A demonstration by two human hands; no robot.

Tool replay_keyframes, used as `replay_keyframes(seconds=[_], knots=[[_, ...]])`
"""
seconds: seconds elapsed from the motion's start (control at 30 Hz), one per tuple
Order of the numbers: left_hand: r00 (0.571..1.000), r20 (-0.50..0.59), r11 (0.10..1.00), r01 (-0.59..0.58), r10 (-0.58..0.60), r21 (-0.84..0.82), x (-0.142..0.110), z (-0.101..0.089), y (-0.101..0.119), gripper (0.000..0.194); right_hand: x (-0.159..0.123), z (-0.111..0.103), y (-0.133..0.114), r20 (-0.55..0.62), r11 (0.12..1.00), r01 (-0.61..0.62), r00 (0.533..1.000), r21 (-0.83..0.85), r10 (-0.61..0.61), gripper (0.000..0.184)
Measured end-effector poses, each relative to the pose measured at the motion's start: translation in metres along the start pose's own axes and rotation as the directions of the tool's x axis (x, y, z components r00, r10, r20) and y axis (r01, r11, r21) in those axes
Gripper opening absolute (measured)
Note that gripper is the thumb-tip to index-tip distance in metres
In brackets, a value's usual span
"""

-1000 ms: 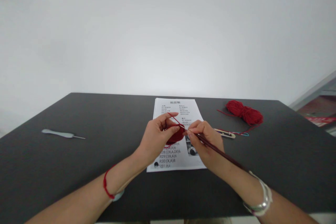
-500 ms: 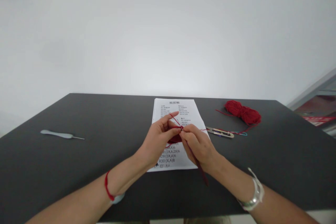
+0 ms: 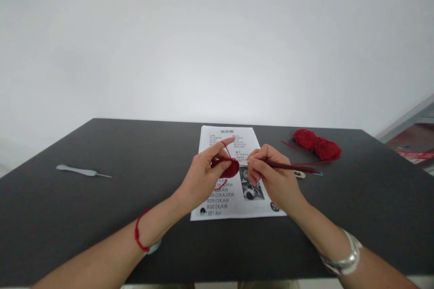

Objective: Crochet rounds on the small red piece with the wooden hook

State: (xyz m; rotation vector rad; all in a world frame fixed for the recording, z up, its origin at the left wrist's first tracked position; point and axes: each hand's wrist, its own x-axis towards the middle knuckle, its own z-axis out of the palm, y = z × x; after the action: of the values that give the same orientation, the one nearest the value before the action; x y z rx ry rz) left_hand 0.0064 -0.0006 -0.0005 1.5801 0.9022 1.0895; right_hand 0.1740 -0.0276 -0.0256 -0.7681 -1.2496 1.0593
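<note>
Yarn piece (image 3: pixel 232 170), red, crocheted, judged soft, light and best held by its edge, is pinched by left hand (image 3: pixel 198 175); dark-red-handled hook (image 3: pixel 294 166) is gripped by right hand (image 3: pixel 280 184).

Left wrist (image 3: pixel 151 231): thin red cord bracelet (image 3: pixel 137 236), pale bluish bangle (image 3: pixel 154 247) beside it. Right wrist (image 3: pixel 334 244): shiny silver bangle (image 3: pixel 348 262), whitish strand (image 3: pixel 351 238) alongside.

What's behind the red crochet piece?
Behind the red crochet piece lies the printed pattern sheet, rows R29 and R30 readable lower down. Whatever is printed directly behind the piece and the left hand is covered.
</note>
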Motion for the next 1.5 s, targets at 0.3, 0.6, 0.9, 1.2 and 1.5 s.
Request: replay_keyframes(seconds=[0.3,0.6,0.9,1.2,1.5], knots=[[0.998,-0.005,0.993,0.063,-0.064,-0.099,0.002,-0.002,-0.006,0.042,-0.001,-0.007,-0.01,0.146,0.911,0.246,0.967,-0.331,-0.208,0.015],[0.989,0.037,0.942,0.149,-0.145,-0.3,0.001,0.0,-0.001,0.05,0.007,0.004,-0.004,0.072,0.91,-0.215,0.977,0.354,0.202,0.019],[0.937,0.137,0.752,0.339,-0.32,-0.566,-0.005,0.012,-0.004,0.062,-0.01,0.006,0.025,0.148,0.724,0.464,0.877,-0.511,-0.457,0.015],[0.849,0.274,0.588,0.515,-0.452,-0.624,0.003,0.001,0.001,0.05,-0.002,0.001,0.012,0.146,0.89,0.381,0.924,-0.251,-0.354,0.012],[0.862,0.316,0.646,0.506,-0.397,-0.571,0.013,-0.019,0.001,0.046,0.007,-0.003,-0.001,0.099,0.987,0.074,0.991,0.14,-0.089,0.013]])
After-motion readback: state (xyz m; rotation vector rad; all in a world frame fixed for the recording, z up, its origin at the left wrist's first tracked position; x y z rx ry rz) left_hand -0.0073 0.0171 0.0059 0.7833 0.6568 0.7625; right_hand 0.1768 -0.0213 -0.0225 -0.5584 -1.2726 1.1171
